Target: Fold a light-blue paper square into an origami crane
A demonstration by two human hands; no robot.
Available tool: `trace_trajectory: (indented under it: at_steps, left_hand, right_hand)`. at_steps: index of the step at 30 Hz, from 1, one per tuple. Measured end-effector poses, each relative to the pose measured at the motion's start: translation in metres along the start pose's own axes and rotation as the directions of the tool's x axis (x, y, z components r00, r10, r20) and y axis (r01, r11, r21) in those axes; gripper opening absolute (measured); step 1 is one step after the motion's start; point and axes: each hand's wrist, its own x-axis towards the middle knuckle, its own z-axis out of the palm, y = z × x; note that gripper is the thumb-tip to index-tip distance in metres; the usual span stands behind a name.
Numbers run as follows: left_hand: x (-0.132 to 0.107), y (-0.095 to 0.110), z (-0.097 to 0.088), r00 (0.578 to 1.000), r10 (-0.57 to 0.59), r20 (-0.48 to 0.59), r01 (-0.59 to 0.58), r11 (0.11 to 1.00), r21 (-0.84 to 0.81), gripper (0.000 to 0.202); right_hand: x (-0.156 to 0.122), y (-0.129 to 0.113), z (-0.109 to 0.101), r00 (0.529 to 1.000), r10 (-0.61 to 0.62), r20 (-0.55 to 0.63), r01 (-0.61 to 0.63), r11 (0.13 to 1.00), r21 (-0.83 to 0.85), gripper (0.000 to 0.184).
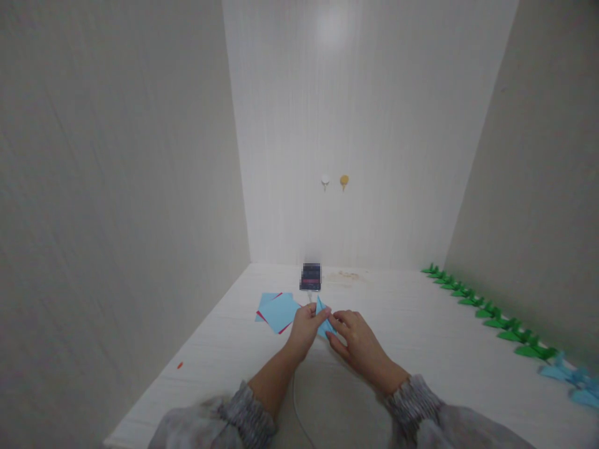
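A light blue sheet of origami paper [324, 328], folded into a narrow pointed shape, is held up over the table between my hands. My left hand [306, 327] pinches it from the left, with the thumb lying across its front. At its right edge my right hand [355, 337] grips with curled fingers, the thumb at the lower part of the paper. The fingers cover some of the folds. Beside my left hand lies a loose stack of square origami paper [279, 312], blue on top with red edges showing underneath.
A phone [311, 277] stands at the back of the white table [224, 349], with a white cable [296, 399] running toward me. Along the right wall sits a row of folded green paper pieces [489, 312], then blue ones [556, 369]. A small orange-red scrap [180, 365] lies left.
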Motion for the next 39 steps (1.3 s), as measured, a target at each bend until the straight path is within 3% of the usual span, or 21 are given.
trace_trajectory:
  at_steps: [5, 8, 11, 14, 18, 24, 28, 33, 39]
  left_hand:
    - [0.0, -0.002, 0.001, 0.999, -0.029, 0.046, 0.029, 1.0, 0.002, 0.035]
    - [0.0, -0.006, 0.003, 0.989, -0.083, 0.119, 0.081, 0.997, 0.02, 0.037]
    - [-0.002, -0.009, 0.004, 0.965, -0.098, 0.243, 0.079, 0.993, 0.083, 0.037]
    - [-0.004, -0.011, 0.003, 0.937, -0.094, 0.335, 0.047, 0.988, 0.148, 0.034]
    - [-0.005, -0.012, 0.002, 0.923, -0.094, 0.372, 0.029, 0.984, 0.176, 0.031]
    - [-0.003, -0.016, 0.001, 0.916, -0.123, 0.382, 0.044, 0.977, 0.209, 0.032]
    - [-0.003, -0.019, 0.0, 0.935, -0.117, 0.334, -0.006, 0.938, 0.345, 0.031]
    - [-0.002, -0.018, 0.0, 0.959, -0.041, 0.282, -0.159, 0.745, 0.647, 0.028]
    - [-0.007, -0.007, 0.006, 0.939, -0.024, 0.344, -0.28, 0.529, 0.801, 0.028]
  right_hand:
    - [0.0, 0.003, 0.001, 0.988, 0.126, -0.089, -0.105, 0.972, 0.211, 0.019]
    - [0.001, 0.01, 0.001, 0.951, 0.294, -0.099, -0.228, 0.879, 0.42, 0.021]
    - [0.003, 0.016, 0.0, 0.912, 0.41, -0.008, -0.326, 0.738, 0.59, 0.02]
    - [0.003, 0.018, -0.001, 0.896, 0.42, 0.147, -0.399, 0.611, 0.684, 0.02]
    - [0.004, 0.015, -0.004, 0.89, 0.398, 0.221, -0.423, 0.539, 0.729, 0.02]
    - [0.003, 0.015, -0.005, 0.879, 0.413, 0.238, -0.442, 0.521, 0.731, 0.023]
    - [0.002, 0.019, 0.0, 0.873, 0.434, 0.224, -0.448, 0.529, 0.721, 0.024]
    - [0.0, 0.021, 0.004, 0.842, 0.494, 0.217, -0.518, 0.63, 0.579, 0.023]
    - [0.0, 0.019, 0.005, 0.769, 0.614, 0.177, -0.635, 0.701, 0.323, 0.022]
